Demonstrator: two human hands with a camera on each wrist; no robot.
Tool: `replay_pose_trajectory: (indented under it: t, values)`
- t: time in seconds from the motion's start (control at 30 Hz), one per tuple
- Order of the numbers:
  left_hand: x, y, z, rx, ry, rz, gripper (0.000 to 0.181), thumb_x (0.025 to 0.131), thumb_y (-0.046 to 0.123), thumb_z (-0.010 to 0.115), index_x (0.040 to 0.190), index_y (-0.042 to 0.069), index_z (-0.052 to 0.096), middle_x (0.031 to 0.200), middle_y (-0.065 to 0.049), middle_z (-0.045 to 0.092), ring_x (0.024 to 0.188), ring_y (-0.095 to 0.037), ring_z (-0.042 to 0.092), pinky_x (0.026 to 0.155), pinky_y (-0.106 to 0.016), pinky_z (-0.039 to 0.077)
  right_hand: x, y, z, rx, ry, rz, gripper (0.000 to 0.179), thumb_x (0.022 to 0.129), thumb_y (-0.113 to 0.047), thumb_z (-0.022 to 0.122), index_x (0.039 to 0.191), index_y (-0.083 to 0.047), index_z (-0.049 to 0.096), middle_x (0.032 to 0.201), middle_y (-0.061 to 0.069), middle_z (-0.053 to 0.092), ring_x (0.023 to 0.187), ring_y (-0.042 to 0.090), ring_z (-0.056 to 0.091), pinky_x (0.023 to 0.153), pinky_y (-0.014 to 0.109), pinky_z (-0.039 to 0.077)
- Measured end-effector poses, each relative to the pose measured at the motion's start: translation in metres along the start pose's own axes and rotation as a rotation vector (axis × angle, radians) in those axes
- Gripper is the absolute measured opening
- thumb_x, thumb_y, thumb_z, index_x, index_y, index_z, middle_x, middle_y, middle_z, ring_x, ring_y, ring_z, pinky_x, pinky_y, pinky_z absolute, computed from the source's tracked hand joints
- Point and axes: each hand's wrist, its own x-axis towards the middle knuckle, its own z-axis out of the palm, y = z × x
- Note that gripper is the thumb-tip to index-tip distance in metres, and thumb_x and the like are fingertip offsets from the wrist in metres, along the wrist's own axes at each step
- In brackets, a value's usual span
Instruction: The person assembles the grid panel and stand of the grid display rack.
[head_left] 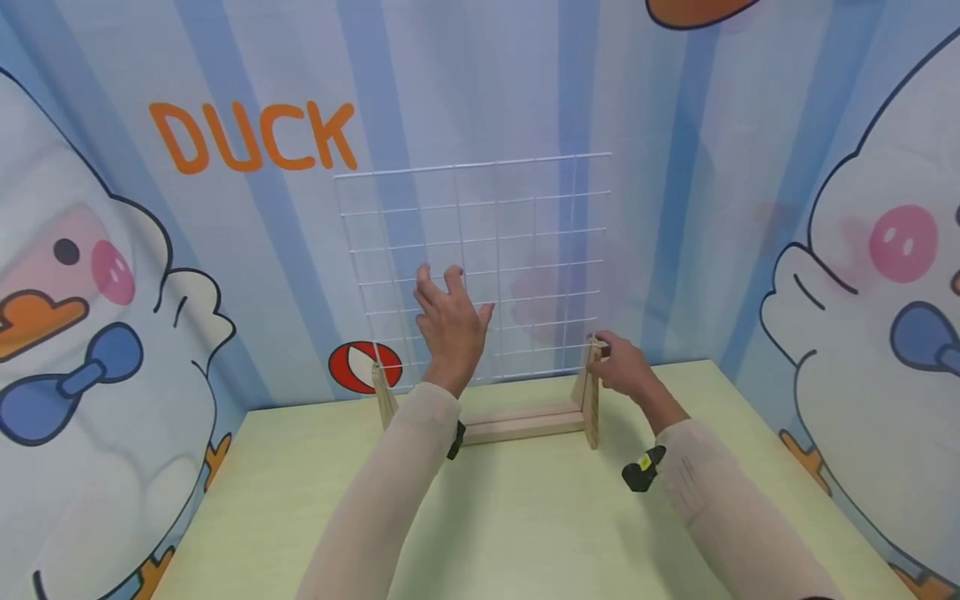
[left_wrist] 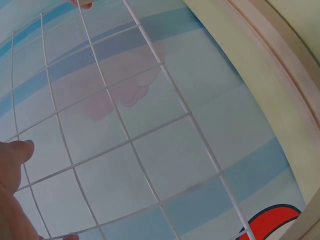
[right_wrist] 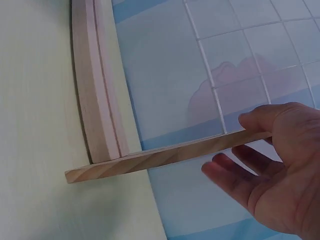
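Observation:
A white wire grid panel [head_left: 474, 165] stands upright in a wooden stand with two side pieces and a low crossbar [head_left: 525, 427]. My left hand [head_left: 450, 329] is at the lower middle of the grid, fingers spread against the wires. In the left wrist view its thumb [left_wrist: 22, 151] lies over the mesh. At the right end, my right hand [head_left: 624, 364] pinches the upper part of the right wooden side piece [right_wrist: 150, 159], thumb on the inner face and fingers on the outer. The grid's lower corner meets that piece beside the thumb. My left forearm partly hides the left side piece [head_left: 384, 396].
The stand rests on a pale yellow-green tabletop [head_left: 540, 517], near its back edge. Behind and on both sides hangs a blue striped cloth [head_left: 480, 75] printed with ducks and the word DUCK. Black wrist camera mounts [head_left: 643, 471] stick out beside the sleeves.

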Motion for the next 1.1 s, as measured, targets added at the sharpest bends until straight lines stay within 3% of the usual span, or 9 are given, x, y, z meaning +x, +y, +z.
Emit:
replay_pose_trajectory:
  t: [0.17,0.43,0.6,0.73,0.93,1.1]
  values:
    - [-0.001,0.000,0.000,0.000,0.004,0.000,0.070,0.084,0.042,0.083,0.135,0.015,0.044,0.155,-0.022,0.027,0.131,-0.036,0.043,0.072,-0.047,0.056,-0.002,-0.019,-0.011,-0.074,0.084,-0.054,0.065,0.100,-0.025,0.054,0.154,0.002,0.033,0.152,0.031,0.044,0.136,0.048,0.049,0.107,0.060,0.047]
    - [0.000,-0.001,-0.001,-0.009,0.016,-0.007,0.070,0.083,0.040,0.085,0.135,0.015,0.045,0.155,-0.022,0.027,0.130,-0.036,0.044,0.072,-0.047,0.055,0.000,-0.070,-0.028,0.069,0.456,-0.170,0.074,0.097,-0.027,0.065,0.158,-0.007,0.027,0.149,0.024,0.046,0.133,0.042,0.052,0.106,0.056,0.050]
    - [0.000,-0.002,-0.001,-0.017,0.008,-0.013,0.070,0.083,0.038,0.085,0.135,0.015,0.045,0.156,-0.022,0.027,0.131,-0.036,0.043,0.073,-0.047,0.055,0.000,-0.100,-0.042,0.053,0.594,-0.241,0.092,0.093,-0.033,0.071,0.163,-0.018,0.013,0.152,0.018,0.042,0.133,0.036,0.053,0.103,0.052,0.053]
    - [0.000,-0.002,-0.001,-0.015,0.000,-0.009,0.069,0.085,0.040,0.083,0.136,0.015,0.044,0.157,-0.021,0.026,0.132,-0.036,0.043,0.075,-0.047,0.056,0.000,-0.124,-0.052,0.016,0.636,-0.250,0.103,0.090,-0.037,0.074,0.164,-0.022,0.002,0.158,0.016,0.037,0.138,0.033,0.050,0.104,0.051,0.053]
    - [-0.002,-0.001,0.000,-0.014,0.009,-0.001,0.070,0.083,0.039,0.085,0.135,0.014,0.046,0.156,-0.022,0.028,0.131,-0.036,0.044,0.074,-0.047,0.056,0.003,-0.153,-0.063,-0.043,0.629,-0.181,0.113,0.089,-0.034,0.076,0.163,-0.026,-0.009,0.164,0.016,0.030,0.143,0.034,0.047,0.108,0.053,0.049]
    - [-0.002,-0.002,0.002,-0.002,0.015,0.001,0.070,0.083,0.039,0.085,0.135,0.014,0.046,0.154,-0.021,0.028,0.130,-0.035,0.043,0.074,-0.049,0.055,0.005,-0.167,-0.067,-0.069,0.612,-0.118,0.116,0.089,-0.030,0.077,0.162,-0.028,-0.013,0.161,0.018,0.033,0.133,0.038,0.054,0.105,0.053,0.051]
